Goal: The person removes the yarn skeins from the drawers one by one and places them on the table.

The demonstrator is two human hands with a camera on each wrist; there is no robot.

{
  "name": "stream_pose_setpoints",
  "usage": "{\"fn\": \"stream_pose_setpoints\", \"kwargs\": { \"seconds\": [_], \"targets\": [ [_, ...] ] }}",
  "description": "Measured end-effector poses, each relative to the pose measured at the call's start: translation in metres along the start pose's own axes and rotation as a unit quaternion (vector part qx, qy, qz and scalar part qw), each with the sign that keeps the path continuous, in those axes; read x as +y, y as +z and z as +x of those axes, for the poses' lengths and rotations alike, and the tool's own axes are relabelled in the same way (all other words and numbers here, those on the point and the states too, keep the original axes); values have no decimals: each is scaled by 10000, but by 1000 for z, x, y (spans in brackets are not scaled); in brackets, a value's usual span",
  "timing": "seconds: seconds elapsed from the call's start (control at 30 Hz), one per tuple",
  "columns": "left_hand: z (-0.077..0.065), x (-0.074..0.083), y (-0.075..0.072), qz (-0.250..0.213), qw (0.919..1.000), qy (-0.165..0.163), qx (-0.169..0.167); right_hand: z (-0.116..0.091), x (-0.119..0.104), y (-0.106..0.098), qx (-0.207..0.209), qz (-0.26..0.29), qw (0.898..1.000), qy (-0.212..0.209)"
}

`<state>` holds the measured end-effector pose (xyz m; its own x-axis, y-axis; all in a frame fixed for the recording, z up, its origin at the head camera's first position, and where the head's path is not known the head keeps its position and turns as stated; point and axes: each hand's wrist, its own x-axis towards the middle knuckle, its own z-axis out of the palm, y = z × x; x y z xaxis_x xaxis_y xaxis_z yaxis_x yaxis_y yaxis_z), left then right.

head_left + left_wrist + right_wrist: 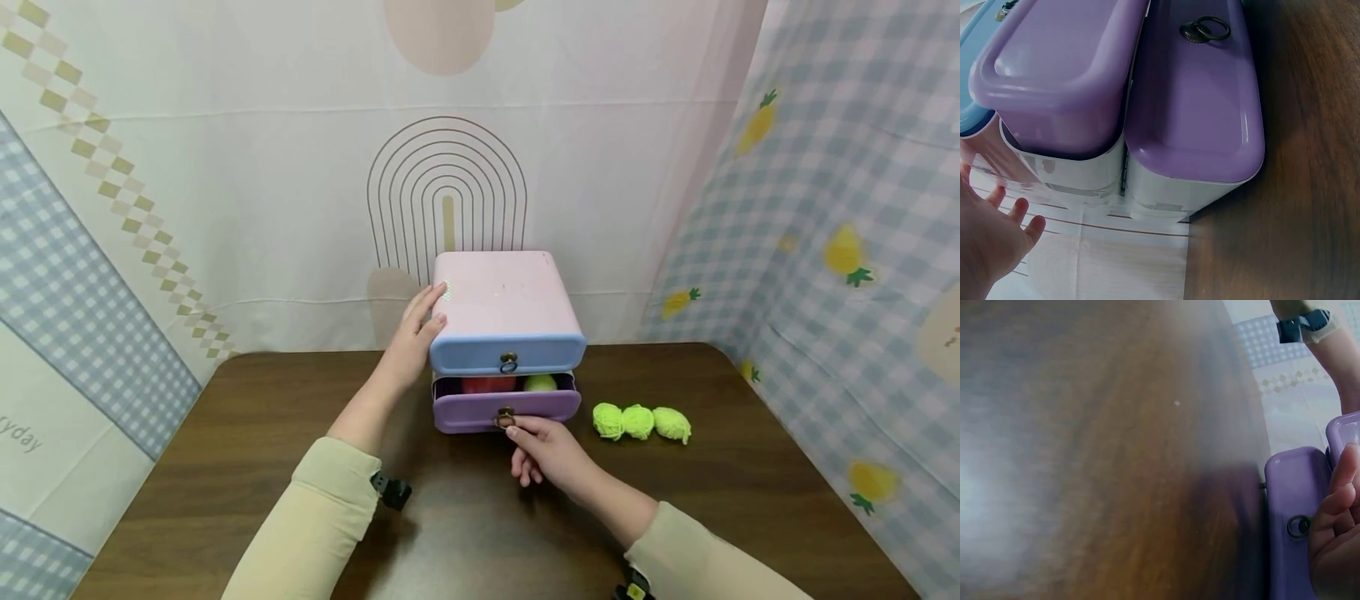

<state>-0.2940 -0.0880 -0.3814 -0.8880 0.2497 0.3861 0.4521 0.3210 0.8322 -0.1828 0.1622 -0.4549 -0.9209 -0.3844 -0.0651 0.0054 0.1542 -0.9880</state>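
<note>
A small chest of drawers (498, 287) with a pink top stands at the back of the table. Its blue drawer (465, 356) is closed. Below that, a purple drawer (465, 414) is pulled partly out, and a red thing (487, 384) and a green round thing (540, 382) show inside. My left hand (408, 346) rests on the chest's upper left side, fingers extended. With thumb and forefinger, my right hand (553, 452) pinches the ring pull (505, 421) of the purple drawer. Another purple drawer (1200, 106), closed, sits beneath it in the left wrist view.
Several bright green yarn balls (637, 422) lie in a row on the brown table (270, 417), right of the chest. A patterned cloth (300, 183) hangs behind, and a checked one (825, 250) hangs along the right side.
</note>
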Motion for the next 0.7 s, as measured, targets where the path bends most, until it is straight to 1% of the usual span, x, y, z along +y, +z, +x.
{"fn": "stream_pose_setpoints", "kwargs": {
  "seconds": [0.27,0.37,0.4,0.53,0.63,0.7],
  "targets": [
    [0,1,0,-133,9999,57,-8,-18,0,5,-342,-66,9994,-84],
    [-1,4,-1,-166,9998,60,-28,-26,0,7,-432,-137,9990,-67],
    [-1,7,-1,-176,9998,51,-47,-29,-1,8,-464,-153,9988,-58],
    [-9,30,-5,-200,9997,-6,-116,-38,0,8,-537,-242,9982,-63],
    [-14,46,-6,-217,9997,-36,-123,-43,1,8,-556,-211,9982,-13],
    [-15,48,-6,-226,9997,-51,-110,-46,2,7,-571,-199,9982,16]
  ]
}}
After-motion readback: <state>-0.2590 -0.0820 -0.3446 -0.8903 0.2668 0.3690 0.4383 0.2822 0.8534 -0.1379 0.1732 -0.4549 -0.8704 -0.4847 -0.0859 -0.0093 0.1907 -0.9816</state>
